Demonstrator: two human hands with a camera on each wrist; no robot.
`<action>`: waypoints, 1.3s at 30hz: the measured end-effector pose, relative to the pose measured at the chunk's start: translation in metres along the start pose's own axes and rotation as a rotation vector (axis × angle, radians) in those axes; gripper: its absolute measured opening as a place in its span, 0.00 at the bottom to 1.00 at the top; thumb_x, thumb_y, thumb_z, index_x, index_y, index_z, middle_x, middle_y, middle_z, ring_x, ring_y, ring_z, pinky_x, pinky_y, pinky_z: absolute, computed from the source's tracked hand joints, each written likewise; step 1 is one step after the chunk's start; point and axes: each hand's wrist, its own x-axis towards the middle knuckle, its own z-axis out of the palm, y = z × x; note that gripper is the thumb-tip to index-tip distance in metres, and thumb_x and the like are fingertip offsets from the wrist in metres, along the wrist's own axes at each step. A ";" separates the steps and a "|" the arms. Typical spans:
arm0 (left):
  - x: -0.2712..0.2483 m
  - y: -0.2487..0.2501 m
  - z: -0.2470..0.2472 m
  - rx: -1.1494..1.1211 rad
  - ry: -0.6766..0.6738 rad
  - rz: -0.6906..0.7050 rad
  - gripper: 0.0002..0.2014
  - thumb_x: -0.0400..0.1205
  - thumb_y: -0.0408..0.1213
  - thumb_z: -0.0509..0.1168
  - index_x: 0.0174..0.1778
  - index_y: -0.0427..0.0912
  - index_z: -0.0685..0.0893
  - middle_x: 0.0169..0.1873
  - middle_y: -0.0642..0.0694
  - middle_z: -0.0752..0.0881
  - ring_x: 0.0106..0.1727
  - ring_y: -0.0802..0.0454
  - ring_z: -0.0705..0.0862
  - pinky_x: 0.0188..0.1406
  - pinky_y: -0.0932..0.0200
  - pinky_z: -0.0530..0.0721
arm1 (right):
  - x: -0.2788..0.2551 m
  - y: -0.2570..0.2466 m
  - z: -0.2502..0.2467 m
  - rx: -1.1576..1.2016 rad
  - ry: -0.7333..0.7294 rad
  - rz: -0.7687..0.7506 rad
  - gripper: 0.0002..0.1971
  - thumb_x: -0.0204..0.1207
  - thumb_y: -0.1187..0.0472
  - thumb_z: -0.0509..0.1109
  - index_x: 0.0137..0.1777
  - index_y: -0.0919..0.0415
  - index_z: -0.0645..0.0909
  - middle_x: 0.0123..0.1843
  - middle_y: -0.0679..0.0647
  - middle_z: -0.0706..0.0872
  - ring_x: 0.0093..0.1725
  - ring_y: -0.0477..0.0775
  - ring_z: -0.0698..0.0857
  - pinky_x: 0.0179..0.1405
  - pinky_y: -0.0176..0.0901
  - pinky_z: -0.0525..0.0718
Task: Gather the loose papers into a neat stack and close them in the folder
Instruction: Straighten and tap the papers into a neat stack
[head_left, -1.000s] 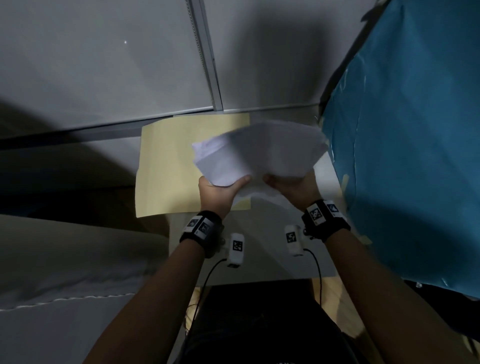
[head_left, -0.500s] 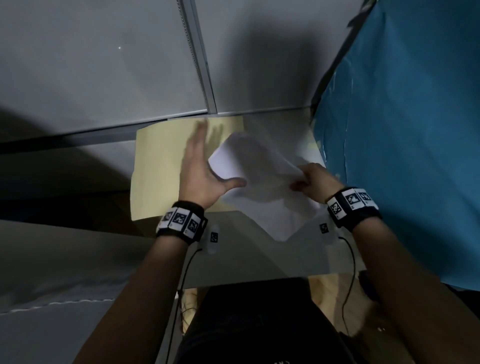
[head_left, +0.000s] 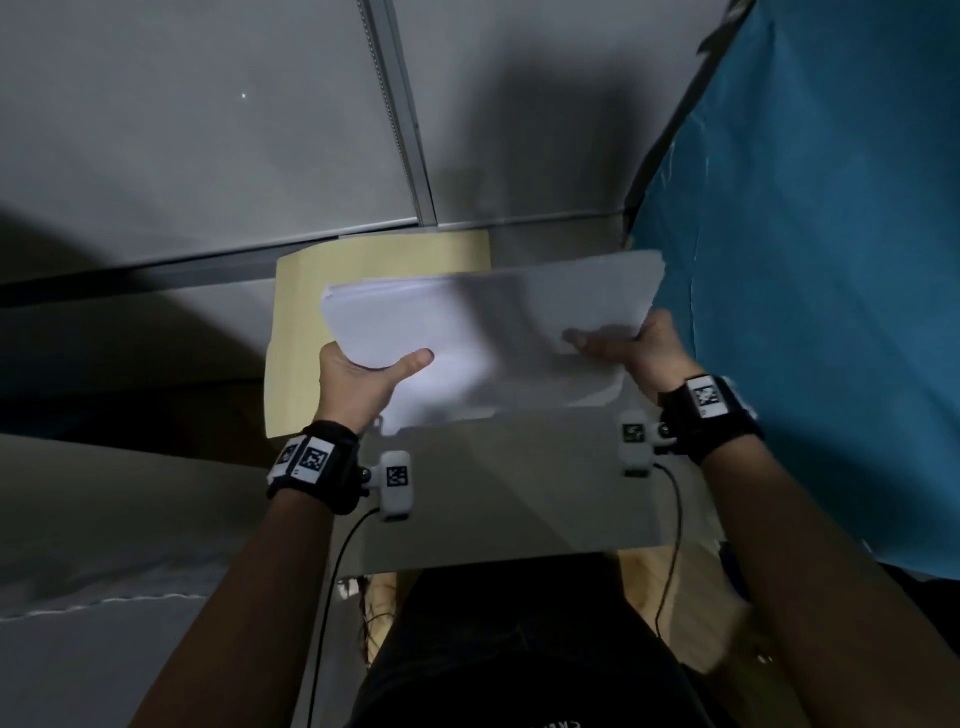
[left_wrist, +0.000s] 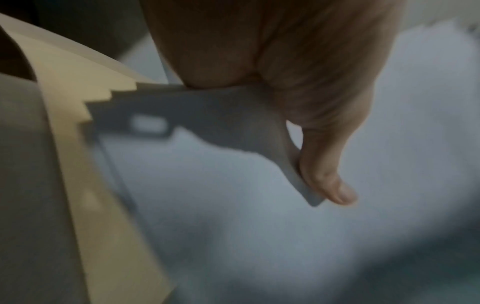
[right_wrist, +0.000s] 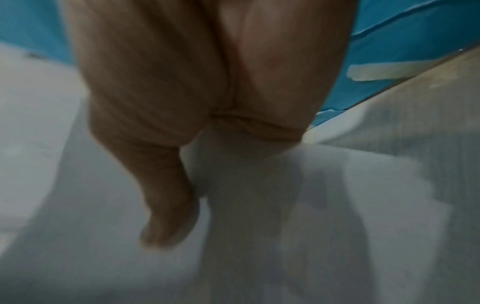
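Observation:
A stack of white papers (head_left: 488, 322) hangs wide across the middle of the head view, held above the table. My left hand (head_left: 363, 371) grips its near left corner with the thumb on top, and the left wrist view shows that thumb (left_wrist: 324, 181) pressed on the paper edge (left_wrist: 293, 176). My right hand (head_left: 631, 345) grips the near right corner, thumb (right_wrist: 166, 207) lying over the sheets (right_wrist: 285, 226). The open yellow folder (head_left: 306, 332) lies flat under and to the left of the stack, reaching the back wall. Fingers under the papers are hidden.
The small white table (head_left: 519, 499) ends just in front of my lap. A grey wall (head_left: 208, 130) with a vertical rail (head_left: 400, 119) rises behind it. A blue sheet (head_left: 810, 260) hangs close on the right. A grey surface (head_left: 104, 519) lies to the left.
The left hand has come off the folder and taken the papers' left corner. The right hand has shifted right, and the stack now spreads flat and wide between both hands.

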 end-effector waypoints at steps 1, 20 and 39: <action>-0.003 -0.003 0.003 -0.024 0.023 -0.001 0.15 0.69 0.31 0.89 0.41 0.48 0.91 0.38 0.62 0.95 0.42 0.60 0.92 0.39 0.62 0.91 | 0.000 0.002 0.010 -0.015 0.047 -0.026 0.16 0.68 0.69 0.87 0.54 0.59 0.91 0.52 0.51 0.96 0.53 0.50 0.95 0.56 0.49 0.92; -0.005 -0.075 0.029 0.027 0.133 -0.211 0.24 0.67 0.30 0.90 0.51 0.49 0.87 0.50 0.53 0.91 0.41 0.75 0.88 0.46 0.70 0.88 | 0.020 0.070 0.012 -0.352 0.204 0.143 0.17 0.70 0.63 0.87 0.54 0.69 0.88 0.38 0.45 0.90 0.31 0.32 0.85 0.31 0.29 0.82; -0.002 -0.016 0.021 0.266 -0.225 -0.001 0.24 0.68 0.50 0.89 0.24 0.40 0.83 0.25 0.54 0.84 0.26 0.55 0.80 0.26 0.51 0.82 | 0.025 -0.040 -0.003 -0.548 -0.180 -0.023 0.24 0.64 0.53 0.91 0.59 0.51 0.90 0.48 0.51 0.94 0.46 0.49 0.93 0.48 0.40 0.89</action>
